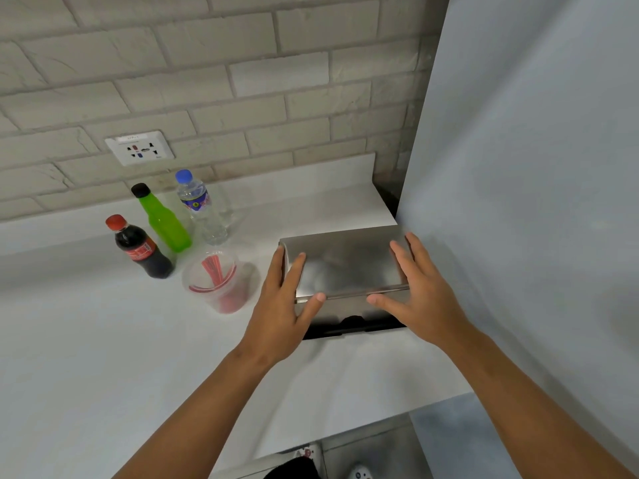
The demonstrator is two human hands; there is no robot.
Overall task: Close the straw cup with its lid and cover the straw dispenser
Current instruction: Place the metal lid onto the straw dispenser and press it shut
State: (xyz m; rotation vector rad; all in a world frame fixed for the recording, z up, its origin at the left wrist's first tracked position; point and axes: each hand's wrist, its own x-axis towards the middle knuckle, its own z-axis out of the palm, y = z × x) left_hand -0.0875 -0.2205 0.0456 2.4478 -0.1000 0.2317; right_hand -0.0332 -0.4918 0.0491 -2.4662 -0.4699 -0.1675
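Note:
A steel straw dispenser (345, 267) stands on the white counter at the right, against a grey panel. Its flat lid lies on top of the box. My left hand (283, 305) rests on the lid's left end, fingers spread over the edge and thumb at the front lip. My right hand (418, 292) presses on the lid's right end in the same way. A clear plastic cup (218, 281) with red straws inside stands just left of the dispenser; a clear lid seems to sit on it, though I cannot be sure.
Behind the cup stand a cola bottle (141, 250), a green bottle (162, 219) and a water bottle (200, 209). A wall socket (140, 148) sits in the brick wall. The grey panel (536, 202) rises at the right. The counter edge (345, 433) runs below.

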